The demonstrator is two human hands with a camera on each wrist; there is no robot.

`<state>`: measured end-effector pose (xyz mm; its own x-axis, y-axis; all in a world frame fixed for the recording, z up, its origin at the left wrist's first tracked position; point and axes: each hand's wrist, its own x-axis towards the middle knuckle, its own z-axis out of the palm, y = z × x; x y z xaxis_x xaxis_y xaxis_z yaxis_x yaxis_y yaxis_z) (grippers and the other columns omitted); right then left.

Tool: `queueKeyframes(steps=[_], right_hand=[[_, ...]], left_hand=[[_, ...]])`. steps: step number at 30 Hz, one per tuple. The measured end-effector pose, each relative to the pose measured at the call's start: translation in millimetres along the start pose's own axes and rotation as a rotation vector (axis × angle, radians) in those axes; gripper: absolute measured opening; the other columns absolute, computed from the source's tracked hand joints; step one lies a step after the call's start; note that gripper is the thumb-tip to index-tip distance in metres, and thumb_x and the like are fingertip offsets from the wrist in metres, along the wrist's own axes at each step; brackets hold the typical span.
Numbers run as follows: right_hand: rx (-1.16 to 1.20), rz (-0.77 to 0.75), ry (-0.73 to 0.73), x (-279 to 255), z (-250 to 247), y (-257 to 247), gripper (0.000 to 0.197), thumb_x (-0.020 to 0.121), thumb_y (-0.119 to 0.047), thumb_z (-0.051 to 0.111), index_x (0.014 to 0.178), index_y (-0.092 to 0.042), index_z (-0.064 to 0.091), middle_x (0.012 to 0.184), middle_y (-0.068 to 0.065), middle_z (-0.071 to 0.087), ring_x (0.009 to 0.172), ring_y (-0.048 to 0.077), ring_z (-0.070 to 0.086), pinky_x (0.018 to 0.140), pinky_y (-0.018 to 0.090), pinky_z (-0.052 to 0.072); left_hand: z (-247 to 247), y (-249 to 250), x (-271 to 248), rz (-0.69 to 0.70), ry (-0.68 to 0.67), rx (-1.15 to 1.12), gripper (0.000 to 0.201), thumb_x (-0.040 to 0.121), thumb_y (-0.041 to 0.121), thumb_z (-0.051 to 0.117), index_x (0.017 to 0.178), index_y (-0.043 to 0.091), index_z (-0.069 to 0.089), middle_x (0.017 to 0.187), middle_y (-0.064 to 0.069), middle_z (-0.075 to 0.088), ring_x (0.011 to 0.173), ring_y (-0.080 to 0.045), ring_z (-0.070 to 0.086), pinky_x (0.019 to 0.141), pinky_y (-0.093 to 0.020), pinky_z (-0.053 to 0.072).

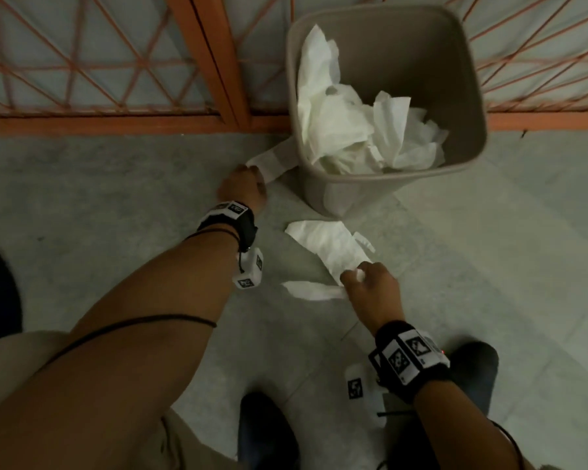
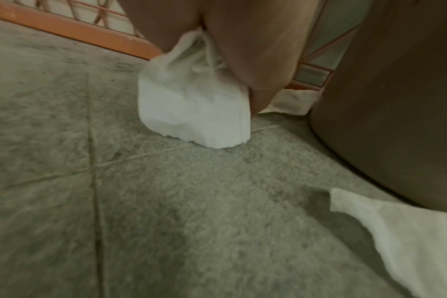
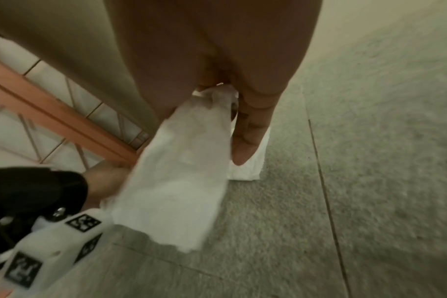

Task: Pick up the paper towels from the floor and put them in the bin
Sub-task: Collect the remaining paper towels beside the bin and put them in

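Fingers of the left hand (image 1: pixel 243 188) pinch a paper towel strip (image 1: pixel 272 162) lying against the beige bin (image 1: pixel 387 184), itself stuffed with crumpled towels (image 1: pixel 360 130). Rightward, the right hand (image 1: pixel 370 286) pinches two floor towels (image 1: pixel 330 245) together.

1. Looks like a tiled indoor corner, perhaps a washroom or utility area (cannot tell which for sure).
2. Grey speckled floor tiles (image 1: pixel 116 198) with thin grout lines, running under the fingers (image 2: pixel 258 60) of both hands.
3. Just beyond the fingertips, an orange metal grille (image 1: pixel 92 62) of crossing diagonal bars over pale wall tiles.
4. Beside the left fingers, a plain beige plastic bin (image 1: pixel 462 96) holding crumpled white paper towels (image 1: pixel 353 130), more of them loose on the floor.
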<state>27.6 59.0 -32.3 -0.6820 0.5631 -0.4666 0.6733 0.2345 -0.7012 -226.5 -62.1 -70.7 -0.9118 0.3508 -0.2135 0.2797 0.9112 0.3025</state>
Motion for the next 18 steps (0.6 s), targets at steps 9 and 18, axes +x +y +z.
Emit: queueKeyframes(steps=[9, 18], right_hand=[[-0.182, 0.116, -0.01, -1, 1, 38, 0.04, 0.094, -0.01, 0.042, 0.133, -0.018, 0.041, 0.126, 0.017, 0.06, 0.11, 0.039, 0.06, 0.088, 0.042, 0.046], [-0.435, 0.056, -0.085, 24, 15, 52, 0.048, 0.093, -0.042, 0.053, 0.136, -0.023, 0.044, 0.138, 0.01, 0.048, 0.116, 0.039, 0.057, 0.091, 0.044, 0.046]], left_hand=[[16, 37, -62, -0.3, 0.097, -0.532, 0.026, 0.09, 0.007, 0.051, 0.112, 0.002, 0.063, 0.118, -0.014, 0.067, 0.109, -0.028, 0.062, 0.081, -0.021, 0.041], [6, 32, -112, -0.503, 0.01, -0.545, 0.033, 0.092, 0.027, 0.055, 0.103, -0.001, 0.069, 0.111, -0.016, 0.07, 0.104, -0.031, 0.064, 0.085, -0.029, 0.046]])
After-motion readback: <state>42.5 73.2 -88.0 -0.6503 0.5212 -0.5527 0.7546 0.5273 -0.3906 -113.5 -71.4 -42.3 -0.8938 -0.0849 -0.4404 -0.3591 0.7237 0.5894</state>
